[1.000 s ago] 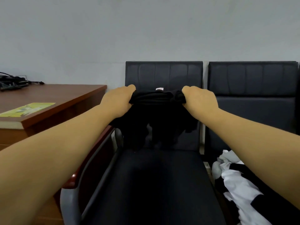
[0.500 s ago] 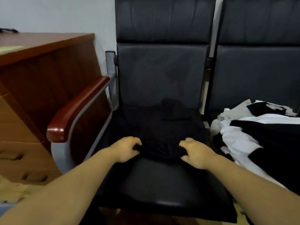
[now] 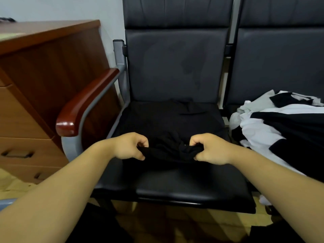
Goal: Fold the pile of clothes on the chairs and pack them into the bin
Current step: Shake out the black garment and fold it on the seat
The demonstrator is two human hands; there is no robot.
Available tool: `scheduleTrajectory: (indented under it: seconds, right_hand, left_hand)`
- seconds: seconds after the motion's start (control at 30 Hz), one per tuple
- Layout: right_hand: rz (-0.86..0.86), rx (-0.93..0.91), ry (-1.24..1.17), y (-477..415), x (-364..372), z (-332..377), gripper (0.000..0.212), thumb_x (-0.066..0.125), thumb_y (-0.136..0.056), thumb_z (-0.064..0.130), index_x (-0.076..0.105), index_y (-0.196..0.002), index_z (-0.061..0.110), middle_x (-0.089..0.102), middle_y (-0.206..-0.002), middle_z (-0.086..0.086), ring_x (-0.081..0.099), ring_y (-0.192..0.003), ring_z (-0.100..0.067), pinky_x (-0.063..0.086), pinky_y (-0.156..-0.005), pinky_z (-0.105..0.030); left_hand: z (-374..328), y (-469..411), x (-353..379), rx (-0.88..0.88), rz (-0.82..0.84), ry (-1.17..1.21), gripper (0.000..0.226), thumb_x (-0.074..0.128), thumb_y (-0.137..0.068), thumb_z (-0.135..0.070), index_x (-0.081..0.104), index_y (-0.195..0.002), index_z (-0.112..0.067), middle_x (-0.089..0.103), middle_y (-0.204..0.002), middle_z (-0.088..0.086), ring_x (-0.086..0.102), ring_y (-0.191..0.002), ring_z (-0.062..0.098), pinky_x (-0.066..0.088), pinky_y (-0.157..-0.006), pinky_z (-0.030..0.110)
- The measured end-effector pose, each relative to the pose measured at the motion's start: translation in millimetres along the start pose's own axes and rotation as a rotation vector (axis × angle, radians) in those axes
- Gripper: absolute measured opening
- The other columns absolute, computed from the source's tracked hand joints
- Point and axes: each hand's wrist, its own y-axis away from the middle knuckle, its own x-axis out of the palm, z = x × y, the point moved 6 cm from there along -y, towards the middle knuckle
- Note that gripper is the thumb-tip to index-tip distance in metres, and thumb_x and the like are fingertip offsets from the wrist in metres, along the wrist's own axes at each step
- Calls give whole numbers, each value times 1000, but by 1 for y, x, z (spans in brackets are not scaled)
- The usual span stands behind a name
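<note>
**Black garment on seat, near edge pinched both sides**

Pinching bunched near edge of black garment [image 3: 168, 123] w/ left hand [image 3: 129, 146] & right hand [image 3: 210, 149], fingers of both curled tight round cloth. Lies spread over seat [image 3: 175, 190] of left chair, far end up by backrest. Well apart from rest of pile [image 3: 273, 123], heaped on next chair to right.

Prob. about to fold near edge away toward backrest. Could go skewed if one side is lifted faster. Could trap a crease in the bunch betw. hands. Could drag the whole piece over slick seat instead of folding it. Black on black, so easy to miss a misaligned edge.

Can't make out garment type, sleeves or collar, w/ outline lost vs dark seat. No bin in view. Pile cut off at right frame edge, no. of items unclear.
</note>
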Motion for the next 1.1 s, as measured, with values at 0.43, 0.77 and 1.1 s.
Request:
scheduleTrajectory:
  seconds: [0.43, 0.77, 1.1]
  right_hand:
    - [238, 199, 59, 45, 34, 16, 62, 86, -74, 54, 62, -126, 31, 62, -116, 12, 62, -101, -5, 52, -91, -25]
    - [-12, 129, 106, 40, 17, -1, 10, 76, -88, 27, 68, -84, 24, 68, -87, 4, 65, -85, -16, 55, -86, -39]
    - [249, 109, -65, 37, 24, 4, 15, 67, -76, 29, 65, -80, 14, 68, -85, 1, 58, -72, -20, 46, -72, -42]
  left_hand:
    - [-24, 12, 39, -94, -224, 117, 59, 73, -87, -57, 57, -133, -23, 67, -110, -5, 65, -100, 11, 48, -82, 24]
    - [-53, -31, 57, -119, -113, 115, 11, 81, -84, -24, 73, -89, -18, 71, -86, 1, 69, -88, 22, 54, -74, 30]
    - [-57, 19, 57, 73, 232, 506, 20, 77, -79, -11, 66, -95, -10, 69, -89, 4, 67, -86, 17, 54, -80, 29]
